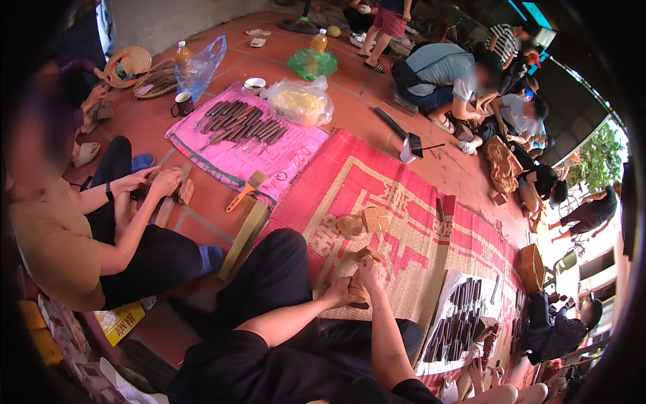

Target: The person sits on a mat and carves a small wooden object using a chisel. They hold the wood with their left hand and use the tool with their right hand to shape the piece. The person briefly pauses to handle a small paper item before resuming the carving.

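My left hand (338, 293) is closed around a brown wooden piece (359, 291) above the woven mat (410, 286), just in front of my lap. Close against it, my right hand (372, 275) is closed too, with brown wood (369, 254) sticking out past its fingers. Whether both ends belong to one piece, I cannot tell; any tool inside the right hand is hidden. Beyond my hands, a small wooden block (375, 219) with lines across its face lies on the mat beside a rounded pale brown lump (350, 227).
At my left sits a person (60, 242) holding wood. A pink cloth (296, 158) bears many carving tools (242, 123); a brush (247, 190) and wooden plank (244, 239) lie nearer. More tools (459, 316) rest on a white sheet at right. Several people work farther off.
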Tool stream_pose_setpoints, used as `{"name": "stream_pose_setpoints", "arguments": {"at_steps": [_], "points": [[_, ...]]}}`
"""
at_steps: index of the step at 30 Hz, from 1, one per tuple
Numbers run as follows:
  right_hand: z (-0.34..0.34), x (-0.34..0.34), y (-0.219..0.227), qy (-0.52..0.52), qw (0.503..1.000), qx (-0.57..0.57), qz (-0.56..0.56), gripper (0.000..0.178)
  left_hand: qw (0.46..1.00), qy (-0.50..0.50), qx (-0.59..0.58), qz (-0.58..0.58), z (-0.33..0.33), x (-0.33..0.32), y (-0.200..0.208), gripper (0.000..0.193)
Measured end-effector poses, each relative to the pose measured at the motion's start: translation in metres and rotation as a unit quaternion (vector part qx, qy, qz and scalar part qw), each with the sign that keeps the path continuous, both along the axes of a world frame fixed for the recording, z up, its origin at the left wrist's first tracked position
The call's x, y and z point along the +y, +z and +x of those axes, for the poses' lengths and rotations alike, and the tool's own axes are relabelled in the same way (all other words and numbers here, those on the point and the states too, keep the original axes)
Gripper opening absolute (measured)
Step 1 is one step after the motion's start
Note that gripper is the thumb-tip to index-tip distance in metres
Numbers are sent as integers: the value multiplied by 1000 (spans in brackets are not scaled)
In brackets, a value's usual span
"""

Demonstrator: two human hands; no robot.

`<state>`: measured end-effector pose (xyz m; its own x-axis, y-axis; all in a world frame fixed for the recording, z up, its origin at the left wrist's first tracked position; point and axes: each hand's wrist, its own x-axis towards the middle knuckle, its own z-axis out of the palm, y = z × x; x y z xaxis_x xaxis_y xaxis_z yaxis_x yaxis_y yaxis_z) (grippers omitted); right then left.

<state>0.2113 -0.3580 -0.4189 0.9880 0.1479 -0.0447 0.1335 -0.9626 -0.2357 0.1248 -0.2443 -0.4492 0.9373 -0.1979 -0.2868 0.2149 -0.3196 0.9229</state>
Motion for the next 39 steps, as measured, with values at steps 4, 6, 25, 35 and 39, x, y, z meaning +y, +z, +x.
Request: {"name": "stream_pose_setpoints", "arguments": {"at_steps": [4,6,25,35,39], "points": [[-5,-5,-8,39,999,8,24,19,1000,-10,0,15,7,-3,-16,83],[-25,9,12,29,999,42,-12,19,999,-29,13,-10,6,0,-21,80],[-9,4,3,50,998,-28,5,17,1000,-23,1,7,2,-1,-9,88],[-37,12,8,83,996,7,34,19,1000,-21,-17,6,8,3,-37,81],[1,0,-17,-14,1000,4,1,18,1000,-5,1,25,6,0,-3,87]]}}
